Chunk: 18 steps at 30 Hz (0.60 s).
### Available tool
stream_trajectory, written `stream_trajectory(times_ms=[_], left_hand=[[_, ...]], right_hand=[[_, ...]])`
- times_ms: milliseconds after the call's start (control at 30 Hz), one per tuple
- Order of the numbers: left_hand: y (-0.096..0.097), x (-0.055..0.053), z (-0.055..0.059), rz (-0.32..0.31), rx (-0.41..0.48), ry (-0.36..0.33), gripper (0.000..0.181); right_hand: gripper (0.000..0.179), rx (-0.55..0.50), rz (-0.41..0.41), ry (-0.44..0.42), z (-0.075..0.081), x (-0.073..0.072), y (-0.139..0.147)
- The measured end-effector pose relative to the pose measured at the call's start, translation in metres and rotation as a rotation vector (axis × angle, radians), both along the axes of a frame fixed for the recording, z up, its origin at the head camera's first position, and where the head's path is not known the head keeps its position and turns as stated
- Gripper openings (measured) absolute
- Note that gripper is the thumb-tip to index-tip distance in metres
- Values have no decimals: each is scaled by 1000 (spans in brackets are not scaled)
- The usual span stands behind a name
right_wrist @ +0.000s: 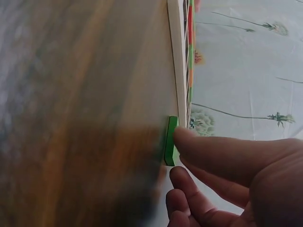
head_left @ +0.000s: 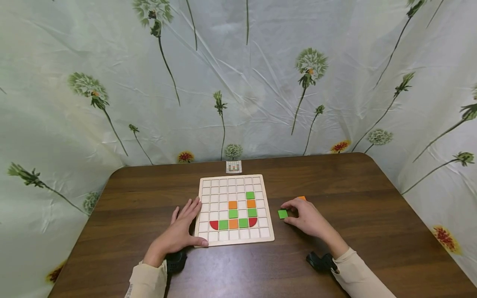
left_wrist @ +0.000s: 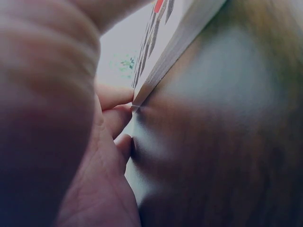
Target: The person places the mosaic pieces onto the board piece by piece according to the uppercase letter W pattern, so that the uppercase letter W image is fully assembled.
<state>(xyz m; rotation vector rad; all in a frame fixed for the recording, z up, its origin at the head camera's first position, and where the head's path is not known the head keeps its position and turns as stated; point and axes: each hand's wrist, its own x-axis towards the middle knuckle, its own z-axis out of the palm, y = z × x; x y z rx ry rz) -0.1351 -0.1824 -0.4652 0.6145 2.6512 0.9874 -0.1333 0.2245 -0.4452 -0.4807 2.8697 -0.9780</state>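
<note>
A light wooden grid board (head_left: 224,235) lies on the table with green, orange and red tiles in several of its cells. My left hand (head_left: 178,231) rests at the board's left side, fingers straight along the edge and thumb on the near left corner. In the left wrist view its fingertips (left_wrist: 124,97) touch the board's side. Right of the board, my right hand (head_left: 307,217) pinches a square green tile (head_left: 283,214) between thumb and forefinger. From the right wrist, the thumb (right_wrist: 187,142) lies against the green tile (right_wrist: 170,142), close over the table.
An orange tile (head_left: 302,198) peeks out behind the right hand, mostly hidden by it. A small picture card (head_left: 233,167) showing a grid pattern lies beyond the board. Brown wooden table (head_left: 156,182) surrounds the board, and a flowered curtain (head_left: 261,103) hangs behind it.
</note>
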Motion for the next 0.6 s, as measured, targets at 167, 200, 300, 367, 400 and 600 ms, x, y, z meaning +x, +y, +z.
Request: stream_trajectory(times_ms=[167, 200, 300, 367, 400, 600], left_hand=[[-1, 0, -2, -1, -2, 0, 123], [-1, 0, -2, -1, -3, -1, 123], [-2, 0, -4, -1, -16, -7, 125], [-2, 0, -4, 0, -18, -10, 125], [-2, 0, -5, -1, -15, -4, 125], [-2, 0, -5, 2, 1, -2, 124]], right_hand=[[29, 48, -9, -1, -1, -1, -1], [28, 58, -6, -4, -1, 0, -1], [25, 87, 1, -15, -1, 0, -1], [23, 99, 7, -15, 0, 0, -2], [21, 105, 10, -13, 0, 0, -2], [18, 123, 5, 16, 1, 0, -3]])
